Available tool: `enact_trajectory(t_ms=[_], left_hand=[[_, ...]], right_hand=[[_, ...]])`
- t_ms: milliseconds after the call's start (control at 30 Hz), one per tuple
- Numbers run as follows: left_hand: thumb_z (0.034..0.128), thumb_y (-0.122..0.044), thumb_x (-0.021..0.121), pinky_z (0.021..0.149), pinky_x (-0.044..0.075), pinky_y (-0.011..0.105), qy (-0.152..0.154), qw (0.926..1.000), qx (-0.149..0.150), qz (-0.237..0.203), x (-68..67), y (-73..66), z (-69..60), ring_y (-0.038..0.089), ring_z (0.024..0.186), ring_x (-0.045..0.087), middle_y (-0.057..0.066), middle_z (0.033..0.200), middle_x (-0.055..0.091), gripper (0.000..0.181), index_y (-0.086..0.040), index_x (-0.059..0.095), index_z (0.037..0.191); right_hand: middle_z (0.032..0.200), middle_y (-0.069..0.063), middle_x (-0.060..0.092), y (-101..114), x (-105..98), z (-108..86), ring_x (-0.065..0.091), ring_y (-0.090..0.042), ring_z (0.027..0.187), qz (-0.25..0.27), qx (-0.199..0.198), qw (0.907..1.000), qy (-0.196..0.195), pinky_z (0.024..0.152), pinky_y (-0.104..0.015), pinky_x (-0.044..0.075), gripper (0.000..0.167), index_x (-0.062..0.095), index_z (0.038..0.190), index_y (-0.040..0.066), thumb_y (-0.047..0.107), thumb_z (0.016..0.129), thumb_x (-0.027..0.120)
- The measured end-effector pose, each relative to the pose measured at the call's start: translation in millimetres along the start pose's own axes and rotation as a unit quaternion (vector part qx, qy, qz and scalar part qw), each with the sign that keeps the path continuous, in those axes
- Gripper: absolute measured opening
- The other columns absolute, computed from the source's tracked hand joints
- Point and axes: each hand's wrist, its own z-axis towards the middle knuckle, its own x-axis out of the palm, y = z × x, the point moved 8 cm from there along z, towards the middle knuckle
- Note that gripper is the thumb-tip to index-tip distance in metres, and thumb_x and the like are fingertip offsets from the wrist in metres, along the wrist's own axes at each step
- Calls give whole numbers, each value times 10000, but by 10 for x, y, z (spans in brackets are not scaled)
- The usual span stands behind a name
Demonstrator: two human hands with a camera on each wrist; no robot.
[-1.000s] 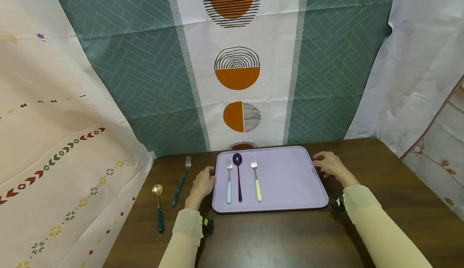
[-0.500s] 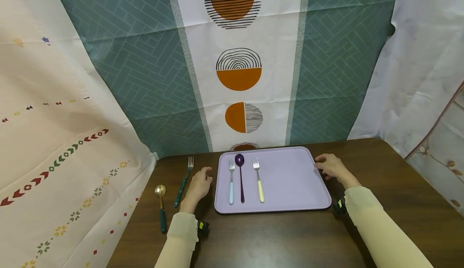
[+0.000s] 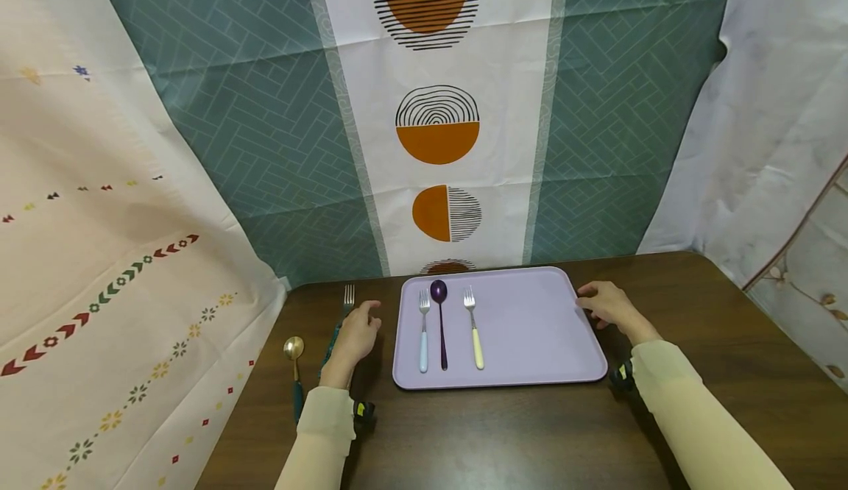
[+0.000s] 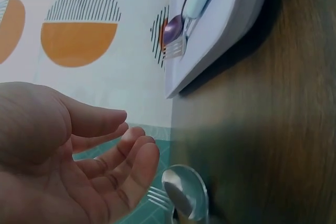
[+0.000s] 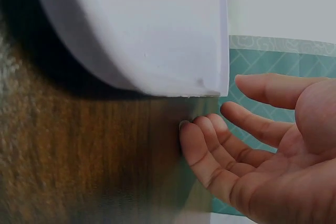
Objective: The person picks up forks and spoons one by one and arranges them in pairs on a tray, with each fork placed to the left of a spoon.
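Note:
My left hand (image 3: 355,339) is held loosely curled over the table left of the lilac tray (image 3: 530,357), holding nothing. Partly behind it lies a green-handled fork (image 3: 349,296); a metal spoon (image 4: 197,195) shows below the fingers in the left wrist view, mostly hidden in the head view. A gold spoon (image 3: 294,348) with a green handle lies further left. On the tray lie a light-blue-handled fork (image 3: 423,343), a purple spoon (image 3: 439,291) and a yellow-handled fork (image 3: 477,346). Beside the tray's right edge, my right hand (image 3: 612,307) has relaxed fingers; contact with the rim is unclear.
The brown wooden table (image 3: 490,431) ends at a hanging patterned cloth (image 3: 437,107) behind the tray. A pale embroidered cloth (image 3: 165,313) slopes along the left side, and a white cloth (image 3: 755,166) hangs at the right.
My left hand has moved left from the tray's left edge, coming over the green-handled fork. My right hand and the cutlery on the tray have stayed nearly still.

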Motion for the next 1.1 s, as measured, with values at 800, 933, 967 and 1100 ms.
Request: enact_trajectory(t_ms=[800,933,967,1100], left_hand=[[1048,-179,551,795,539,615,1019,9846,-456,1344,-257,200,-388,512,1067,646,258,1258,658,292,-24,632,1282],[1011,-135,570,825,527,627,1118,9812,-463,1504,-249,216,-437,499,1047,653,249,1205,679,261,-21,638,1236],[998,-119,577,825,524,629,1118,9809,-461,1524,-251,214,-445,495,1039,655,246,1184,684,253,-19,639,1222],[984,-106,599,811,521,636,1171,9804,-458,1515,-246,208,-463,500,1013,656,248,1134,688,223,-18,635,1186]], right_hand=[[1097,-314,630,-11,48,11,670,-314,852,95,53,9999,12,634,-383,611,477,509,1349,-180,123,990,594],[1109,-326,632,7,60,10,679,-332,874,114,93,9999,79,655,-396,617,485,506,1350,-197,112,987,595],[1110,-332,633,14,68,12,681,-336,877,111,91,9998,114,662,-402,619,492,501,1352,-205,109,984,593],[1132,-345,633,35,93,15,682,-350,898,100,117,9996,219,690,-420,622,516,482,1365,-225,93,974,593]])
